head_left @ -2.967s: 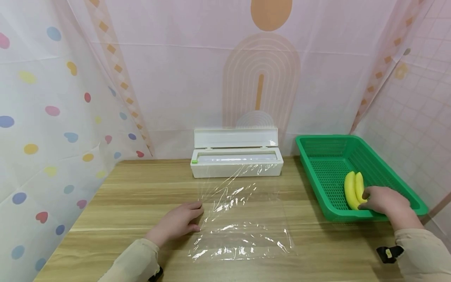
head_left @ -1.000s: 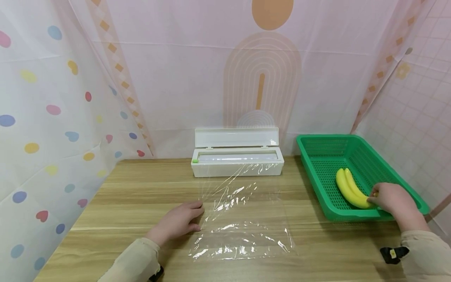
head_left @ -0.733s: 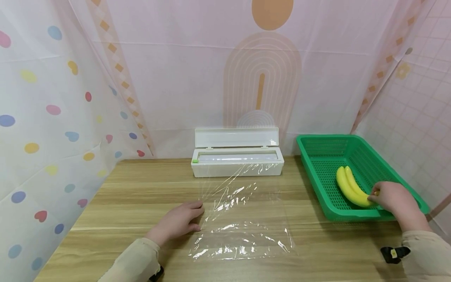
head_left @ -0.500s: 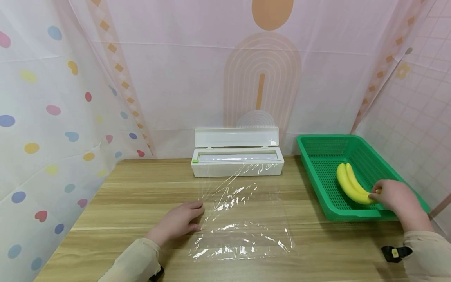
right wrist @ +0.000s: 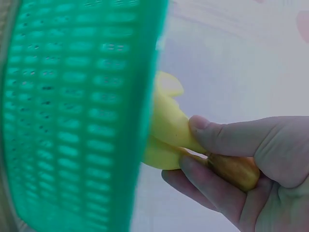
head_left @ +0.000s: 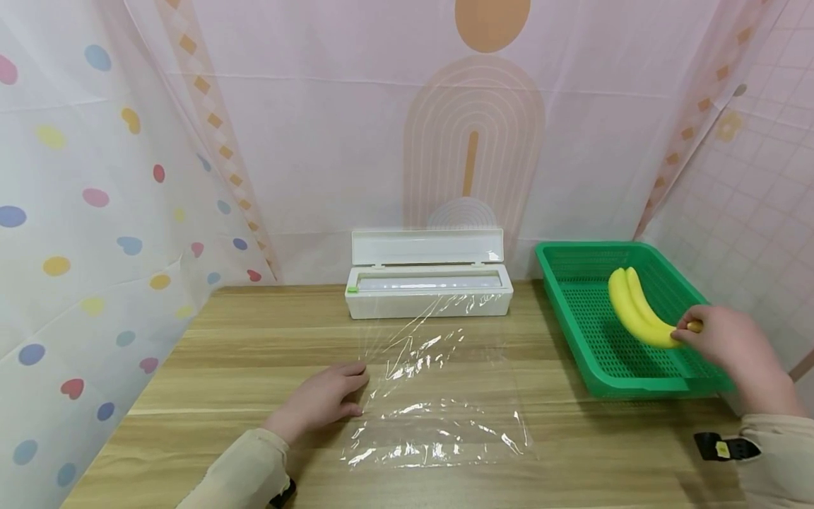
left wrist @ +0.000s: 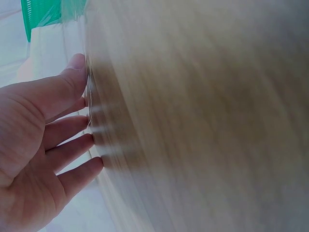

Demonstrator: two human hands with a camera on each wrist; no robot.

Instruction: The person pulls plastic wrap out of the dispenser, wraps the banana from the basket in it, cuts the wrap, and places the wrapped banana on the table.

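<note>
Pinching the stem end between thumb and fingers, the right hand [head_left: 731,346] holds the 2 yellow bananas [head_left: 632,307], which stretch from that grip toward the back and left, their long axis slanting over the green basket [head_left: 636,385]. Compared with 3 s ago, when they lay on the basket's floor, they now hang above it, a shadow beneath. Farther left, the relaxed left hand [head_left: 318,399], well apart from them, rests by the left edge of the clear film [head_left: 439,417], unmoved since then.
</note>
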